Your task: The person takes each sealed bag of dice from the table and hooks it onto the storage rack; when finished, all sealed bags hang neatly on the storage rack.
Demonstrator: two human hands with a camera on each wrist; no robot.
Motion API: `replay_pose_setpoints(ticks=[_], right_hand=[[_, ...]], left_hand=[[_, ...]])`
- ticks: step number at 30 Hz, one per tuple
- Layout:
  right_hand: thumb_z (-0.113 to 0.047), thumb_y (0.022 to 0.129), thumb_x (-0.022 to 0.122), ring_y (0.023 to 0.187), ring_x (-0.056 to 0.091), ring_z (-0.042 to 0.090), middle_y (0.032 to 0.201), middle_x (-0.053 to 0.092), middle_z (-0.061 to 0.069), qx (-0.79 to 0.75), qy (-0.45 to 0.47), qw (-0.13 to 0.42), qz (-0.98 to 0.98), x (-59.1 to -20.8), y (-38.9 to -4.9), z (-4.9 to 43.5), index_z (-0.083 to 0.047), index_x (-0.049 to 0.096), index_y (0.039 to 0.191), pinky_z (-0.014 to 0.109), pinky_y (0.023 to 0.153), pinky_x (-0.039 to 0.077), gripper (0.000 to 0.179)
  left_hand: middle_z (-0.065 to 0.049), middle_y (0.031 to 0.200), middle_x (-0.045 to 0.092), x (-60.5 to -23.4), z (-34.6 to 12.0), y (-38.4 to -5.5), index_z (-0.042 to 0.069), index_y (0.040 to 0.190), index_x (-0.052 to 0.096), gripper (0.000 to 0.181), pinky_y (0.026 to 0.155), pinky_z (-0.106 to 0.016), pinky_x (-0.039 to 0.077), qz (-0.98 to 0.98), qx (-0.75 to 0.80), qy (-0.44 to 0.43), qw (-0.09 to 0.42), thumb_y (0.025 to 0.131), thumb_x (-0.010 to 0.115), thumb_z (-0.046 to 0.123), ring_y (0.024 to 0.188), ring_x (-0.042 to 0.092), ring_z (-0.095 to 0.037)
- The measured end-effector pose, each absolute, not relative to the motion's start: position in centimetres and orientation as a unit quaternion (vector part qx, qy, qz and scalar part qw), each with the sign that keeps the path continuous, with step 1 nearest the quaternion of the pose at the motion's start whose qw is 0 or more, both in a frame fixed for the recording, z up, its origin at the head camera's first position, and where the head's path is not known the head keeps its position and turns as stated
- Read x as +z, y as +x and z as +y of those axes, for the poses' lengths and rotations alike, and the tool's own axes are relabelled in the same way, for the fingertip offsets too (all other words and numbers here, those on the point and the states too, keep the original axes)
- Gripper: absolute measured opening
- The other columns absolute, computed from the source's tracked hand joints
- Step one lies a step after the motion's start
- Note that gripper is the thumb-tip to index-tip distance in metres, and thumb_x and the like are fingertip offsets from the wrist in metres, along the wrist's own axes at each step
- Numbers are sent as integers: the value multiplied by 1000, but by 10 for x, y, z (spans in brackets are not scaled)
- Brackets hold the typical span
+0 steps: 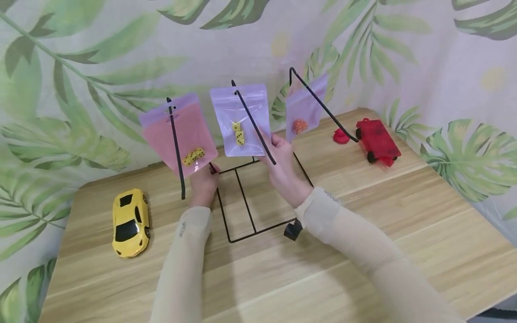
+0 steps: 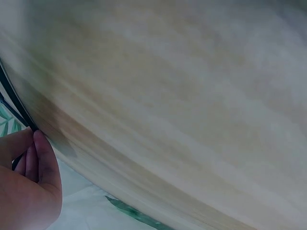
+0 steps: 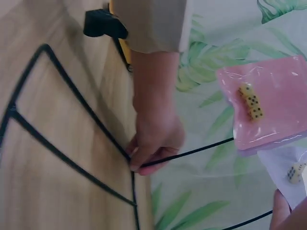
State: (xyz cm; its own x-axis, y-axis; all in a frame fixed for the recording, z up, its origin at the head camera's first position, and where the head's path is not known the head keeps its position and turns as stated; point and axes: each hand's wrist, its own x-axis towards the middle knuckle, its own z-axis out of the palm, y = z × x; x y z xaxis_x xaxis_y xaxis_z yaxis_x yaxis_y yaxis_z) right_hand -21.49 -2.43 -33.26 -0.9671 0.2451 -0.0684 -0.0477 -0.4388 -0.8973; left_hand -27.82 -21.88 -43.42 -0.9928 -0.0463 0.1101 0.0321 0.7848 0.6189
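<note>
My left hand (image 3: 156, 139) pinches the back left corner of a black wire rack (image 1: 242, 197) at the foot of an upright. In the head view, a pink-backed zip bag (image 1: 177, 130) with yellow dice partly covers that hand. My right hand (image 1: 284, 166) holds the lower right edge of the middle clear zip bag (image 1: 254, 107), with some fingers hidden behind it. Yellow dice (image 1: 239, 133) show inside this bag, which hangs from the rack's middle hook. On the right hook (image 1: 323, 105) hangs another bag (image 1: 317, 98) holding an orange-red spotted piece (image 1: 300, 126).
A yellow toy car (image 1: 131, 222) stands at the left of the wooden table (image 1: 258, 278). At the back right are a red toy vehicle (image 1: 378, 140) and a small red piece (image 1: 341, 136). A leaf-patterned cloth (image 1: 121, 58) hangs behind the table.
</note>
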Motion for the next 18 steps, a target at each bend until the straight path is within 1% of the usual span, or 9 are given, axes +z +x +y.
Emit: replay_pose_setpoints(ticks=[2,5,8,10,11,13,15,17,18], right_hand=[[-23,93,68,95,72,16,107,73,13,846,-88,38,-524,-342,-208,-22,9,61,123,25,83,59,45],[-23,97,62,124,61,26,135,60,21,833,-70,-59,-546,-361,-189,-14,10,50,134,31,105,50,51],[-19,100,54,137,48,35,145,49,26,810,-42,-149,-566,-381,-166,2,10,41,140,37,114,41,51],[-18,102,50,139,45,37,147,46,26,783,-18,-193,-591,-394,-149,17,8,38,144,39,115,39,51],[-17,102,48,139,44,38,148,44,27,769,3,-209,-605,-399,-141,26,9,36,145,40,115,39,51],[-18,103,47,138,44,39,148,44,27,726,53,-226,-647,-407,-127,42,8,36,146,43,115,38,51],[-21,104,45,138,46,38,148,45,24,670,106,-221,-701,-408,-114,56,6,38,146,46,115,38,51],[-24,105,44,140,43,35,151,44,19,601,163,-188,-759,-405,-101,69,1,39,148,48,116,35,50],[-26,105,43,142,41,34,153,43,15,562,186,-165,-789,-401,-94,75,-3,39,149,46,118,33,49]], left_hand=[[-21,93,69,-437,-221,-276,-2,92,68,15,82,-44,52,-935,-346,-2,76,86,55,-7,84,62,-35],[-22,92,69,-443,-233,-276,-3,91,68,16,82,-43,53,-930,-354,5,95,85,55,-10,83,62,-35],[-22,92,70,-448,-248,-277,-3,91,69,18,82,-44,52,-933,-345,15,97,84,54,-9,85,62,-35],[-21,91,70,-454,-256,-276,-2,91,69,18,81,-43,51,-937,-338,23,87,84,53,-6,85,62,-34],[-21,92,70,-457,-260,-276,-1,91,70,18,81,-44,50,-940,-330,26,79,85,54,-4,87,62,-34],[-22,93,69,-462,-266,-274,-2,91,69,13,82,-46,50,-946,-317,35,58,86,58,2,88,61,-36],[-26,106,69,-464,-271,-267,-5,103,67,22,90,-50,50,-951,-306,35,38,89,61,10,99,62,-40],[-29,115,67,-460,-275,-250,-8,113,65,33,94,-53,51,-960,-279,16,16,93,61,18,101,64,-41],[-29,110,67,-457,-275,-237,-9,110,65,32,90,-53,53,-964,-266,0,9,95,59,20,95,65,-40]])
